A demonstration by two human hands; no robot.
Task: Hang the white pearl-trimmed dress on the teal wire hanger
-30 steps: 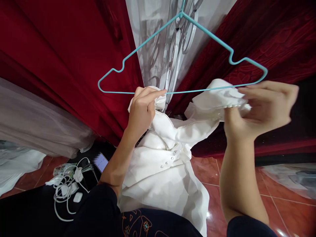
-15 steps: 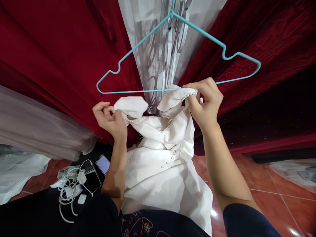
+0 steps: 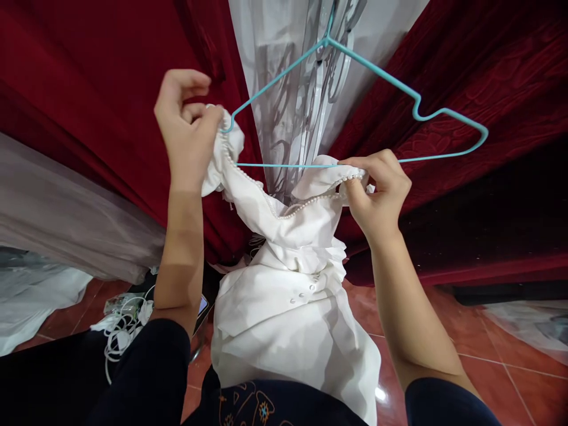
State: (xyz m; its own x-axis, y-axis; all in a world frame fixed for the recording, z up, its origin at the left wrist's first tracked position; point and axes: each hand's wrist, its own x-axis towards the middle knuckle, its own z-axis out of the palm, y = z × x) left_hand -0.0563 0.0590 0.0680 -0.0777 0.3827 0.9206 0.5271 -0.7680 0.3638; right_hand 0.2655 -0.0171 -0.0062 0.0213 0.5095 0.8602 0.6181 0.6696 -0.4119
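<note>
A white garment with a pearl-trimmed neckline hangs down in front of me. My left hand is closed on its left shoulder and holds that against the left end of a teal wire hanger. My right hand pinches the pearl edge of the right shoulder just under the hanger's bottom bar. The hanger's hook is out of view at the top.
Dark red curtains hang on both sides of a sheer white curtain. White cables and chargers lie on the red tiled floor at lower left. Grey and white fabric lies at the left.
My left hand rose with the garment's left shoulder up to the hanger's left end. My right hand stayed on the right shoulder under the bar.
</note>
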